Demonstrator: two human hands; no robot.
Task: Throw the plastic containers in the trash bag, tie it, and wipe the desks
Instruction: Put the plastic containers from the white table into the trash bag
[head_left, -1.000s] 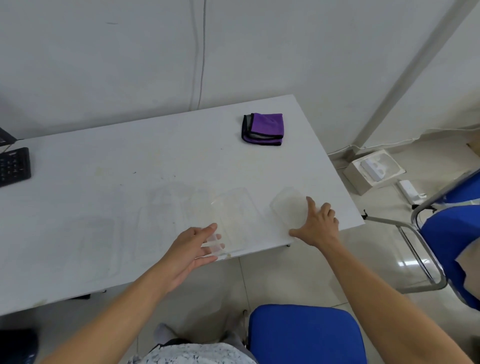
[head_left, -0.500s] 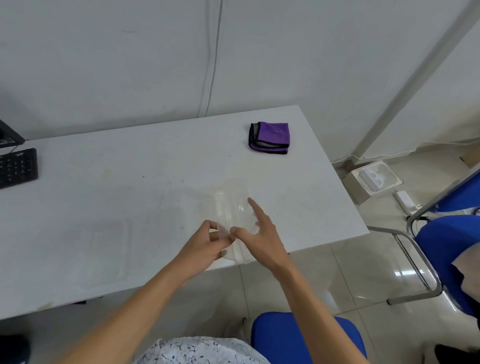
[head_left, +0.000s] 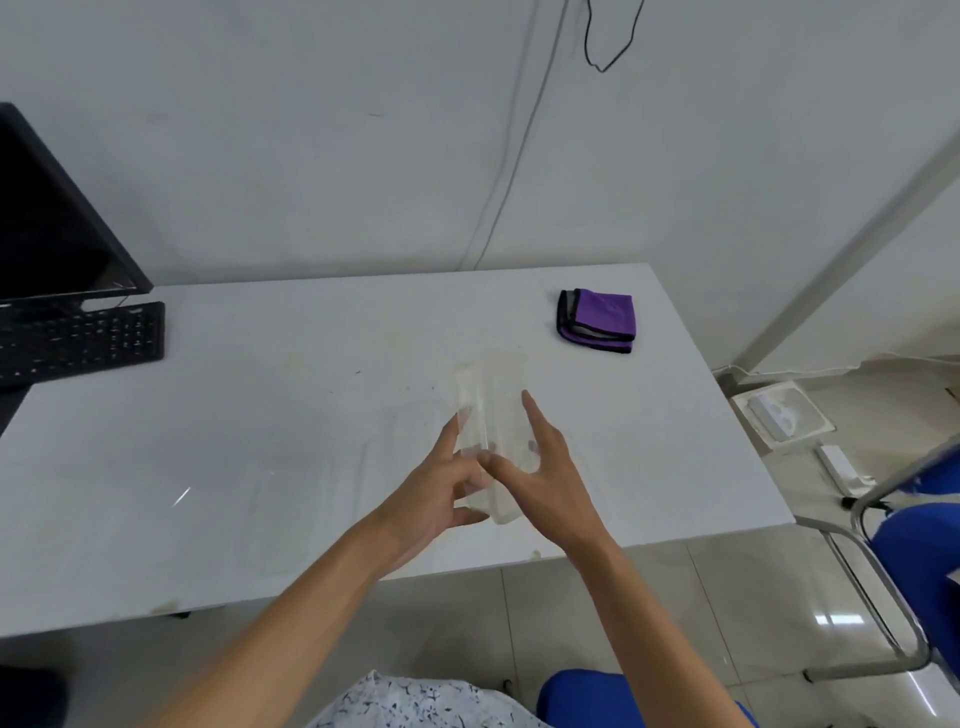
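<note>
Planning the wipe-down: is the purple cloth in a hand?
No, the purple cloth lies folded on the desk, apart from the left hand and right hand.

A dark monitor (head_left: 47, 218) and a black keyboard (head_left: 78, 338) sit well to the left of the left hand (head_left: 436, 488). Lower down, right of the right hand (head_left: 545, 478), are a white box (head_left: 784, 415) and a blue chair (head_left: 914, 545); a grey cable (head_left: 514, 156) hangs beyond both hands
</note>
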